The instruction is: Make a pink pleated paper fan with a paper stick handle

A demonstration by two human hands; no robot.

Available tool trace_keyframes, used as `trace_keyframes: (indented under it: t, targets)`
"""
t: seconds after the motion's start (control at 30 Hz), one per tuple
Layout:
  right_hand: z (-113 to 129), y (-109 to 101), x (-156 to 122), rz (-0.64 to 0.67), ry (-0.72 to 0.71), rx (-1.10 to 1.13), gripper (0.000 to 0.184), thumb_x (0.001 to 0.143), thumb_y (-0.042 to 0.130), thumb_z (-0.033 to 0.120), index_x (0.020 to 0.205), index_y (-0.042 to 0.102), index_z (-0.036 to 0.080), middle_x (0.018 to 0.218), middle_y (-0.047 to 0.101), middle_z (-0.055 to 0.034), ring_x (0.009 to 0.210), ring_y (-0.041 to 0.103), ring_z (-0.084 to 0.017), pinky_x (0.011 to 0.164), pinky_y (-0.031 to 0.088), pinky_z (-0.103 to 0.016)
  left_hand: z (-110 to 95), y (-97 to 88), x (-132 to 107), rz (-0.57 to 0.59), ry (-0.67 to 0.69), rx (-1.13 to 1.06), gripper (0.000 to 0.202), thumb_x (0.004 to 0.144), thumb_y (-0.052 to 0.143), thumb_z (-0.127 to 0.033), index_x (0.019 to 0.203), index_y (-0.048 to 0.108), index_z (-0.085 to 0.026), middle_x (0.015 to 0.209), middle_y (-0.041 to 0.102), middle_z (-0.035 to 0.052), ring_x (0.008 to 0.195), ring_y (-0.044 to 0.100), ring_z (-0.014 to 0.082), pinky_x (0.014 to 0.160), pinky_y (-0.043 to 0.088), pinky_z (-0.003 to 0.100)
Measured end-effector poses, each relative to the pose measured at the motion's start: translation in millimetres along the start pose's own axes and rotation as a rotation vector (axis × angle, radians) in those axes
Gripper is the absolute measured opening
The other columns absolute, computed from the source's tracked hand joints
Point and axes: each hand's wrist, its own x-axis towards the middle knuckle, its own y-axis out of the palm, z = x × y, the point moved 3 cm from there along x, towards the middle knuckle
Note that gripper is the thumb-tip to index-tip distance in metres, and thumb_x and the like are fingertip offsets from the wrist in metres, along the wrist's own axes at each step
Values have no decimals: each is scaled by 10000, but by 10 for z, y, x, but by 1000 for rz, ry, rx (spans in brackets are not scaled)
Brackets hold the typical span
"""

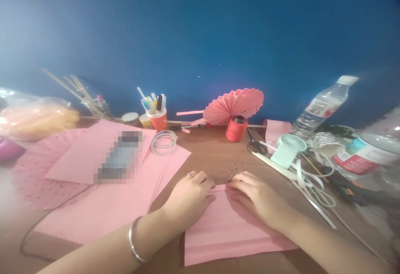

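Note:
A sheet of pink paper (231,228) lies in front of me on the brown table, with crease lines running across it. My left hand (192,195) grips its far edge near the left corner, fingers curled over the top and thumb below. On the same edge, a little to the right, my right hand (259,199) has its fingers bent over the paper. A narrow strip along that edge looks folded between the two hands. Small dark specks (233,168) are scattered on the wood just beyond the paper.
More pink sheets (125,207) lie at the left under a blurred-out device (120,157). A pleated pink fan (234,105) stands at the back behind a red roll (236,129). Scissors (256,143), a mint handheld fan (287,151), cables and bottles (325,105) crowd the right. A cup of pens (157,118) stands back left.

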Motion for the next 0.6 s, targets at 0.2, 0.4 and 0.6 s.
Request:
trace_keyframes:
  t: [0.2,0.4,0.6]
  targets:
    - [44,1,-4,-66,-34,-29,165,872,470,277,924,618,226,875,596,-25,873,521,-177,739,422,-307,-7,2,15,15,-5,-24,153,831,494,-307,874,616,-226,865,572,15,828,502,190,733,404,337]
    - [43,-14,-17,-69,-4,17,129,834,532,240,928,617,214,889,596,-41,870,527,-183,736,431,-313,-21,12,23,27,-9,-48,139,818,512,-257,924,598,-233,900,576,9,860,487,201,755,395,347]
    - [63,-44,-4,-25,27,11,112,836,532,246,899,619,213,865,592,-27,858,516,-178,735,419,-312,-46,-2,17,56,-42,-72,135,814,511,-253,926,579,-221,901,567,13,863,485,203,758,392,348]
